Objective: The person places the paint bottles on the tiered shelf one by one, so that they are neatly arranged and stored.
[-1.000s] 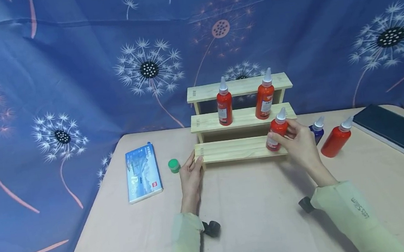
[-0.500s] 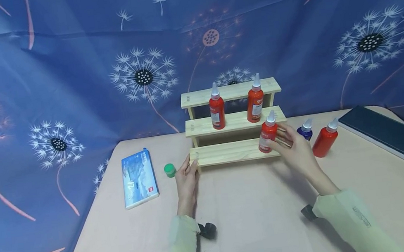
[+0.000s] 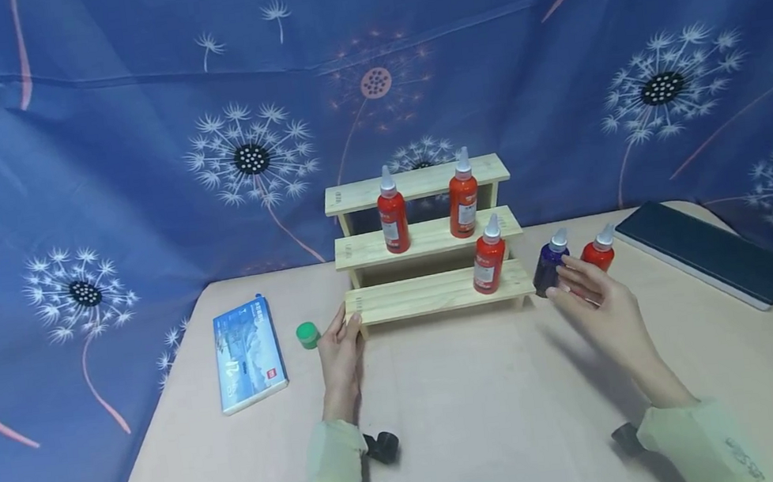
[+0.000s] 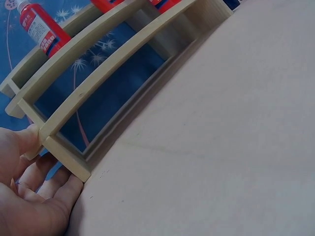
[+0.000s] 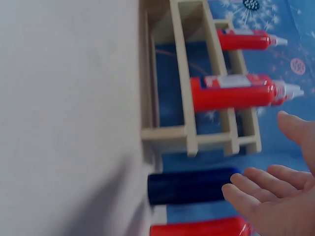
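A three-tier wooden shelf point(image 3: 428, 292) stands on the table. My left hand point(image 3: 339, 358) holds its lower left corner, thumb on the board and fingers at the end leg point(image 4: 66, 157). A red squeeze bottle point(image 3: 488, 261) with a pale nozzle cap stands upright on the right of the bottom tier. Two more red bottles, one left point(image 3: 394, 220) and one right point(image 3: 463, 204), stand on the middle tier. Off the shelf's right end, my right hand point(image 3: 605, 311) has its fingers extended at a dark blue bottle point(image 5: 192, 187). Another red bottle point(image 3: 597, 255) is partly hidden behind that hand.
A blue-and-white box point(image 3: 249, 356) lies flat at the left of the table. Between it and the shelf sits a small green-lidded jar point(image 3: 307, 334). At far right lies a dark-covered book point(image 3: 706, 252). A blue dandelion-print cloth point(image 3: 132, 143) hangs behind.
My right hand has let go of the red bottle on the bottom tier and moved right to the blue bottle. My left hand keeps its hold. The head view has turned slightly right.
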Available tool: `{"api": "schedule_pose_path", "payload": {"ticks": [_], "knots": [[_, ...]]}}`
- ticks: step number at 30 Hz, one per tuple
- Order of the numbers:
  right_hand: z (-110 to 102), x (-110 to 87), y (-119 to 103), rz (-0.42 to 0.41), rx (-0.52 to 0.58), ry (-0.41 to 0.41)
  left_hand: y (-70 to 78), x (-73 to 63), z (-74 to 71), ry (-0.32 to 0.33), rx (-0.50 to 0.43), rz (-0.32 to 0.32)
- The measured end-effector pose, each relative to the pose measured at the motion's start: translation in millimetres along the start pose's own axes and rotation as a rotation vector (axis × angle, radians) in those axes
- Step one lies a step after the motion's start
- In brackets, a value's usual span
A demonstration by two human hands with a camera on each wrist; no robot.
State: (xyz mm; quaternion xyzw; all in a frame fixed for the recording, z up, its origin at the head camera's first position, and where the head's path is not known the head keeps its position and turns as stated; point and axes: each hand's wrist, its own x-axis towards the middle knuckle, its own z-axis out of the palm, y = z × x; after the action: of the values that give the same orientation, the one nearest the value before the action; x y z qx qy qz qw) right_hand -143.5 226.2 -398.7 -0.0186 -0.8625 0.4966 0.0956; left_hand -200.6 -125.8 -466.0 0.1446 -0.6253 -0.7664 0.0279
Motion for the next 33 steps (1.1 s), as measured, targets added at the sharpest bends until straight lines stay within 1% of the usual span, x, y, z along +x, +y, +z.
{"api": "schedule_pose_path", "payload": {"ticks": [2,8,13,18,19,24,33], "knots": [[-3.5,-0.9,6.6,0.011,0.001,0.01,-0.2,0.8,-1.2,0.004,-0.001,-0.005],[-13.6,-1.2,24.2,0.085,-0.004,0.025,-1.4,2.3,-3.6,0.022,-0.003,-0.024],[-22.8,-0.6,36.3,0.094,-0.044,0.026,0.3,2.1,-4.2,0.024,0.002,-0.025],[-32.0,2.9,47.0,0.118,-0.072,0.057,2.3,4.2,-3.2,0.013,0.001,-0.005],[-32.9,4.1,49.7,0.137,-0.077,0.068,2.6,4.8,-2.7,0.012,-0.003,-0.002],[-35.3,10.4,60.3,0.176,-0.091,0.094,1.9,5.2,-1.7,0.005,0.012,0.004],[-35.8,20.3,65.7,0.179,-0.106,0.09,-0.3,4.5,0.4,-0.001,0.016,-0.005]]}}
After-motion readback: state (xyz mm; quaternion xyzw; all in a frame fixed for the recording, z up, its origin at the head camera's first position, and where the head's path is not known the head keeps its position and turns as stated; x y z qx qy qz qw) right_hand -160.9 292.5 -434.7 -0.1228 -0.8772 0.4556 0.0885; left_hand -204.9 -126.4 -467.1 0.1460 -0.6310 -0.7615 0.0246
